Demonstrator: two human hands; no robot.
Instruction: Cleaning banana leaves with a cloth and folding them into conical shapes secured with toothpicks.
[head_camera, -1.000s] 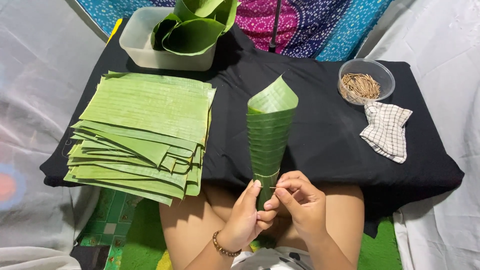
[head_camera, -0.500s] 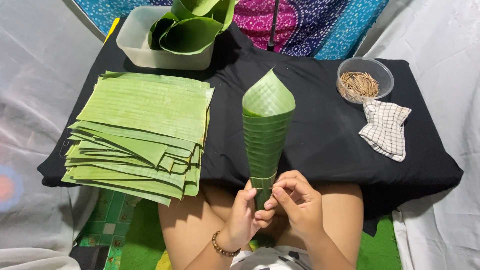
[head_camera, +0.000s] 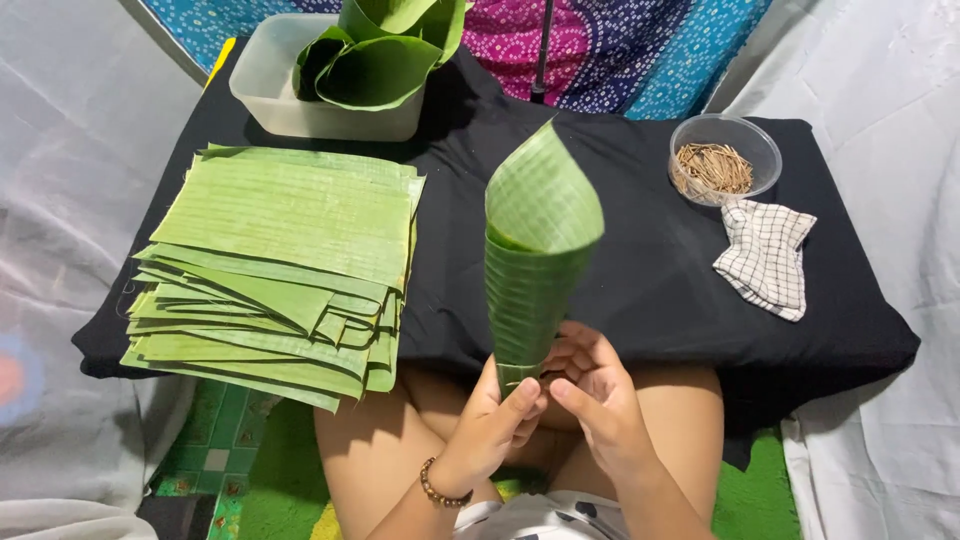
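A stack of nested green banana-leaf cones stands upright above the person's lap at the near edge of the black tabletop, its narrow bottom tip pinched between the left hand and the right hand, both with fingers curled closed around it. Just to its left lies a thick pile of flat cut leaf sheets, and behind that a pale rectangular plastic tub holds rolled leaves. Well apart on the right sit a clear round bowl of thin brown sticks and, just beside it, a crumpled white checked cloth.
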